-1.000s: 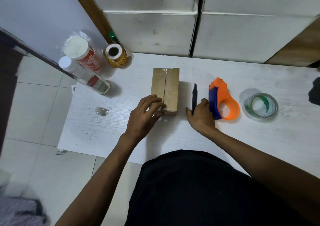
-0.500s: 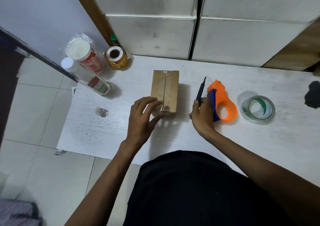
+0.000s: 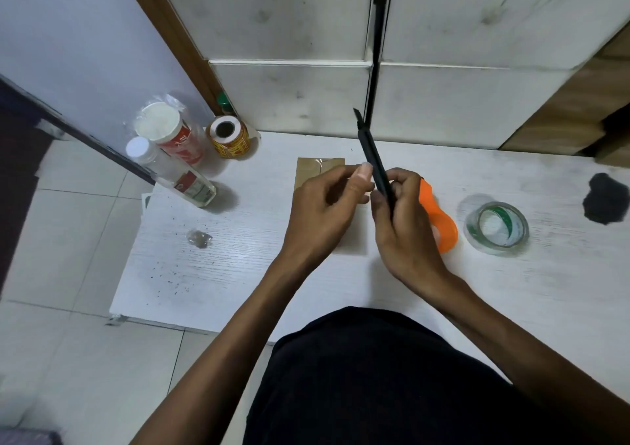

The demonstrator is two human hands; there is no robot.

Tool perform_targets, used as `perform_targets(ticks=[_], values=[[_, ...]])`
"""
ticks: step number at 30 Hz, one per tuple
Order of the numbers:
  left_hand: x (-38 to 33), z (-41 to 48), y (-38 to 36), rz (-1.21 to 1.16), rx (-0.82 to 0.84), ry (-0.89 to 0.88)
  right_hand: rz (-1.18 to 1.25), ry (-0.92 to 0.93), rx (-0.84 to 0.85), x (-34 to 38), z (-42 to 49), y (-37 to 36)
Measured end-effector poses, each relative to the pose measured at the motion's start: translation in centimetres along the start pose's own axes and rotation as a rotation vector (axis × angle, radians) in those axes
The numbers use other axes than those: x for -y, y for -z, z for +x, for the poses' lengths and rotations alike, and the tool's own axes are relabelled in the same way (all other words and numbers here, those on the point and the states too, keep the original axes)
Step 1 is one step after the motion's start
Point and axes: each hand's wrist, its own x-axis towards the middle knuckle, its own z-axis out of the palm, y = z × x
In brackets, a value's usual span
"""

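The knife (image 3: 373, 158) looks like matt black plastic, though its thin tip is too small to tell metal from plastic. The box (image 3: 313, 174) is dull brown cardboard with a glossy strip of clear tape along its seam. The table (image 3: 238, 274) is white with a fine wood grain, satin and speckled with dark grit. The dispenser (image 3: 428, 195) is smooth, glossy orange plastic. The tape roll (image 3: 497, 228) is clear and shiny. The bottle (image 3: 184, 180) is clear plastic, and the jar (image 3: 160, 125) sits in crinkled film.

White table (image 3: 238, 267), cardboard box (image 3: 308, 171), orange dispenser (image 3: 443, 226), tape roll (image 3: 520, 231)
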Motion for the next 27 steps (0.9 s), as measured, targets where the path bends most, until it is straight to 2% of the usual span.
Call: perform_targets(ticks=[8, 13, 19, 22, 27], values=[[-2.4, 0.5, -1.1, -0.039, -0.105, -0.041, 0.018, 0.087, -0.033, 2.9, -0.9, 0.6], [-2.4, 0.9, -0.8, -0.043, -0.110, -0.015, 0.109, -0.056, 0.007, 3.5, -0.8, 1.6], [-1.9, 1.1, -0.9, -0.088, -0.081, 0.029, 0.010, -0.222, 0.004, 3.0, -0.2, 2.1], [-1.9, 1.2, -1.0, -0.101, -0.023, 0.028, 0.093, -0.203, 0.032, 2.8, -0.1, 2.2], [-1.9, 1.0, -1.6, -0.159, 0.015, 0.139, 0.242, -0.219, 0.060, 2.6, 0.0, 1.9]])
